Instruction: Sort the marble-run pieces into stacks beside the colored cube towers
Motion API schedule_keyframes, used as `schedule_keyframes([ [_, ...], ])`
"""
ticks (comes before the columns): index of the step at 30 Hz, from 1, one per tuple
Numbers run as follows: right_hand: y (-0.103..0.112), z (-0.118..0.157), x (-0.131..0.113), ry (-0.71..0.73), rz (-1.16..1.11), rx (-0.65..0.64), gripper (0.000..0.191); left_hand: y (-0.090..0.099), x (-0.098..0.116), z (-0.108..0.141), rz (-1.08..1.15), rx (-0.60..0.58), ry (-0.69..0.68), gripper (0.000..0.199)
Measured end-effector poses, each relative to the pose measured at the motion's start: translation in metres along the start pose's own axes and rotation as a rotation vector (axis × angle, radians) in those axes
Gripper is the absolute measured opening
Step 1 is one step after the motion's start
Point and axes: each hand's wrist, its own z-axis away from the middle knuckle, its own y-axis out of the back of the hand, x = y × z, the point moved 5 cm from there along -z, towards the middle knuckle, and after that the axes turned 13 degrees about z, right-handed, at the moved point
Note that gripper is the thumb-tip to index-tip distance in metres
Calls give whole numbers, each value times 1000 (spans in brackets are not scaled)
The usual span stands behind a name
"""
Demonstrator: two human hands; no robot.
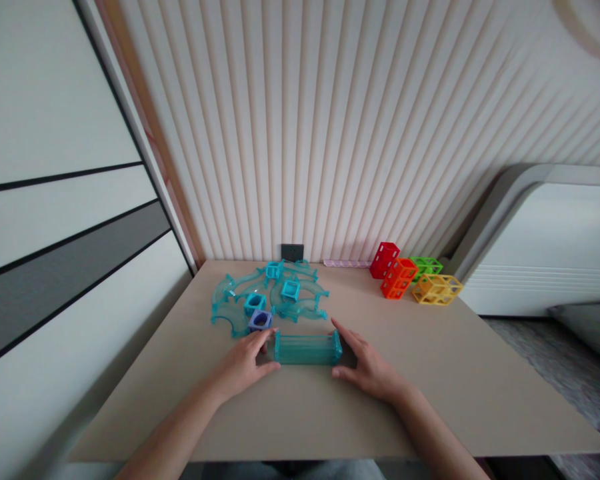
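While your left hand [247,365] and right hand [367,368] bracket the teal piece [307,350], grip is unclear. It's probably light and stiff; hold its ends [337,348].

Bare forearms [185,423], slim fingers [269,368], grey lap clothing [353,470]

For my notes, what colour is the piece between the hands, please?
The piece is translucent teal; head view.

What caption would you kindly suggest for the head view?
Left hand and right hand at opposite ends of a translucent teal tube on a beige tabletop.
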Motion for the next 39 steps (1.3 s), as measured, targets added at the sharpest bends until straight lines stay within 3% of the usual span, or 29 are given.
schedule_keyframes([
  [4, 7, 3, 0, 102, -51, 90, 93, 0, 0, -1, 8, -2, -8, 58],
  [6, 12, 3, 0, 142, -68, 169, 81, 0, 1, -1, 3, 1, -8, 59],
  [11, 39, -25, 15, -64, -41, 479, 41, 0, 1, -1, -7, -9, 11, 60],
  [13, 46, -54, 14, -81, 151, 437, 35, 0, 2, -1, -10, -23, 17, 60],
  [15, 48, -90, 12, -75, 415, 302, 36, 0, 3, -1, -15, -36, 26, 61],
  [19, 45, -159, 9, -69, 529, 169, 40, 1, 5, -1, -30, -55, 40, 59],
  [23, 35, -203, 7, -121, 635, 71, 46, 0, 3, 0, -55, -63, 35, 60],
  [31, 25, -214, 8, -176, 765, -36, 40, 0, 2, 1, -70, -78, 28, 62],
  [39, 27, -206, 0, -171, 839, 2, 31, 1, 8, 0, -88, -99, 24, 61],
])
